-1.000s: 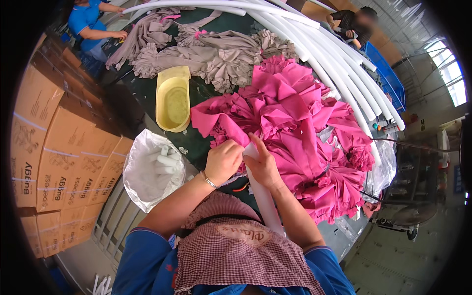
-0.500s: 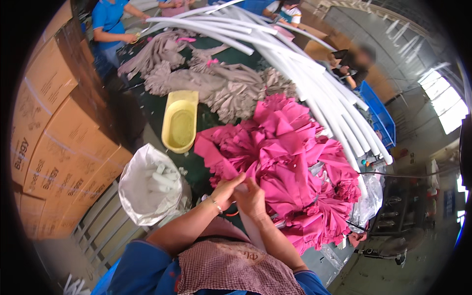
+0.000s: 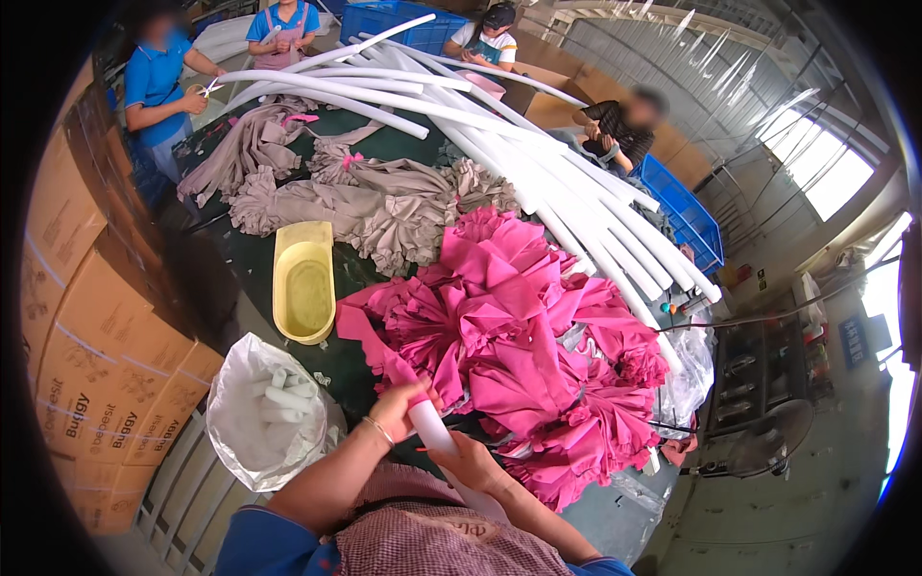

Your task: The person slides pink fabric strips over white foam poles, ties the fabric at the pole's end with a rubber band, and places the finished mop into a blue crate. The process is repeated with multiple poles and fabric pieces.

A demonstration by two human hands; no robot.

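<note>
A white foam tube (image 3: 433, 428) slants up from my lap, with my right hand (image 3: 473, 465) closed round its middle. At its upper end my left hand (image 3: 396, 407) grips the edge of pink fabric (image 3: 480, 326), which meets the tube's tip. Whether the cloth goes over the tip or lies against it, I cannot tell. The fabric is a large gathered heap just beyond my hands. To its left stands a yellow plastic tub (image 3: 304, 288). Nearer my left forearm, a white sack (image 3: 240, 422) holds short white foam pieces (image 3: 286, 396).
Long white foam tubes (image 3: 576, 202) lie across the table's far and right side. Grey-brown fabric (image 3: 336, 206) is heaped behind the tub. Cardboard boxes (image 3: 106, 365) are stacked at left. Several people work around the table, one holding scissors (image 3: 208, 88). Blue crates (image 3: 680, 211) stand beyond.
My view has tilted up and shifted right. My hands, earlier close together at the cloth, are now apart, with the right one lower on the foam tube and more of the tube showing.
</note>
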